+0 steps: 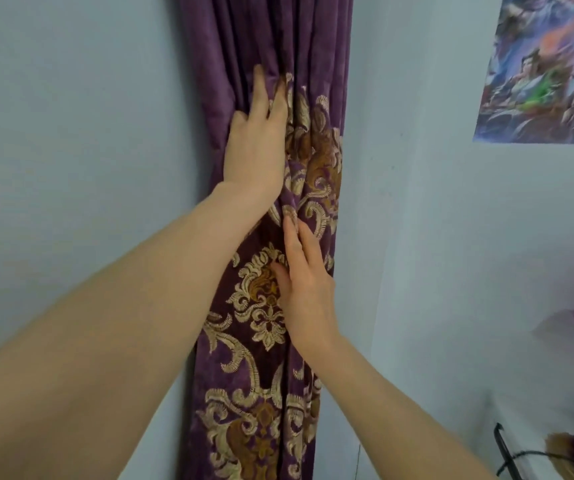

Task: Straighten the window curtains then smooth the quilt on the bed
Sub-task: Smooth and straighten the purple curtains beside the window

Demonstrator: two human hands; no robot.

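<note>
While the purple curtain (264, 341) hangs bunched at the frame's centre, the left hand (256, 147) above and the right hand (304, 289) below lie flat on it, fingers extended, gripping nothing; uneven pressing could shift the folds crooked

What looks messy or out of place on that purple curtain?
The purple curtain hangs bunched into uneven folds, so its gold embroidery is creased and broken up. The left hand and right hand lie flat on it. No tear or stain shows.
</note>
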